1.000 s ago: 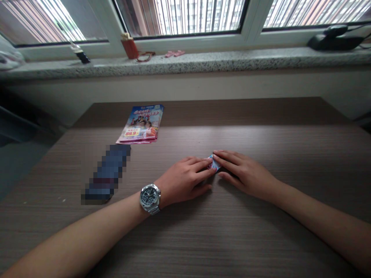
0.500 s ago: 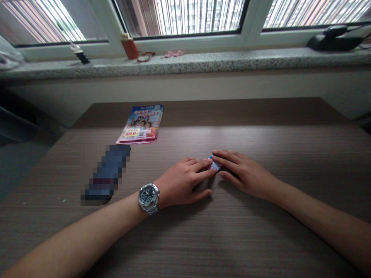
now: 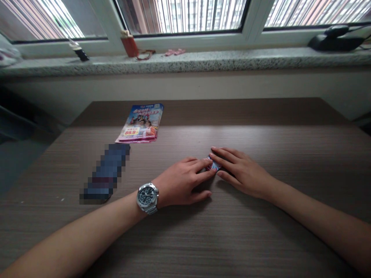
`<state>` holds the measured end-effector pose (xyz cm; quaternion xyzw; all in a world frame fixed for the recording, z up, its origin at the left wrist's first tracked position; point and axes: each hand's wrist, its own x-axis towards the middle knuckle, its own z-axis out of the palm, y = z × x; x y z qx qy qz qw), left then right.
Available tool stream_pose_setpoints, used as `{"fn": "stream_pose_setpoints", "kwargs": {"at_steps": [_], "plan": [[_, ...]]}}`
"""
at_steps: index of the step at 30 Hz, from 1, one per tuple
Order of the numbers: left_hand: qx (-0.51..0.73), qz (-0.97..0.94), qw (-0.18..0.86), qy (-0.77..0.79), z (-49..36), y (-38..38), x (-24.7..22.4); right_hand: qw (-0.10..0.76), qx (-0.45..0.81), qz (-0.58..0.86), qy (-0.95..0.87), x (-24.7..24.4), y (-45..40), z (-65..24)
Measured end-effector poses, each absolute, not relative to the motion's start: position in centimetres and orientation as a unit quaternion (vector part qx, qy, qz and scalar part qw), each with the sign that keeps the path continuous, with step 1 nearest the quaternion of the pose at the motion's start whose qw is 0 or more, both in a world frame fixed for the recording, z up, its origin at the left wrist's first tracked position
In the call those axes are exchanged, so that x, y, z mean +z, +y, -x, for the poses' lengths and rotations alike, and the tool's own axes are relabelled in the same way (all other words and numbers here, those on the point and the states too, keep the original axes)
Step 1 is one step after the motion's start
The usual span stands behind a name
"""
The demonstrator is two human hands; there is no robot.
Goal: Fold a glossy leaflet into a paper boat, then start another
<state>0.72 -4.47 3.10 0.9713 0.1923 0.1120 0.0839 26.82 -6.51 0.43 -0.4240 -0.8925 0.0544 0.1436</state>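
Observation:
A small piece of printed paper [image 3: 215,165], blue, white and pink, lies on the table between my two hands, partly covered by fingertips. My left hand [image 3: 185,180], with a silver watch [image 3: 147,197] on the wrist, rests palm down with its fingers apart. Its index and middle fingertips press on the paper. From the right, my right hand [image 3: 242,170] lies with fingers spread, its fingertips touching the paper's upper and right edges. Neither hand is closed around anything.
A stack of colourful flyers [image 3: 142,123] lies on the wooden table [image 3: 226,235] at the back left. Nearer me is a blurred dark blue object [image 3: 107,172]. On the stone windowsill [image 3: 232,61] stand a red case [image 3: 129,45] and a black device [image 3: 333,40].
My right hand has shifted slightly left and up, its fingers a little further over the paper. My left hand has barely moved. The view has tilted very slightly.

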Motion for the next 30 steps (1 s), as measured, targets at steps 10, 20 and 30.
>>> {"fn": "stream_pose_setpoints", "kwargs": {"at_steps": [10, 20, 30], "plan": [[0.102, -0.973, 0.089, 0.189, -0.66, -4.65, 3.34, 0.146, 0.066, 0.428, -0.89, 0.53, -6.73, -26.82], [0.072, -0.976, 0.098, 0.178, -0.16, -4.36, 3.59, 0.107, 0.069, 0.424, -0.896, -0.11, -7.3, -27.22], [0.053, -0.974, 0.092, 0.201, -0.31, -4.73, 3.26, 0.112, 0.077, 0.426, -0.894, -0.27, -7.05, -27.03]]}}
